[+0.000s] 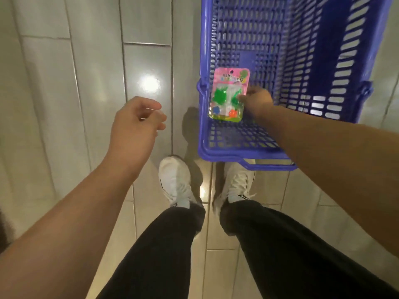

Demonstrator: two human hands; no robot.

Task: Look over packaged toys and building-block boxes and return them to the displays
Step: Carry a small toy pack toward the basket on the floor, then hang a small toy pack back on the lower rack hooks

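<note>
Toy pack (228,94) held over blue basket (280,50), right side.
Basket sits on tiled floor (86,61), just ahead of white shoes (176,180). Right hand (258,102) is the grip on the pack: fingers pinching its right edge, pack upright, pink header up. Left hand (136,124) hangs over the floor, fingers loosely curled, holding nothing.

Bare forearms, no sleeves; black trousers (164,251); white sneakers (176,180) with black trim, pale socks.
</note>
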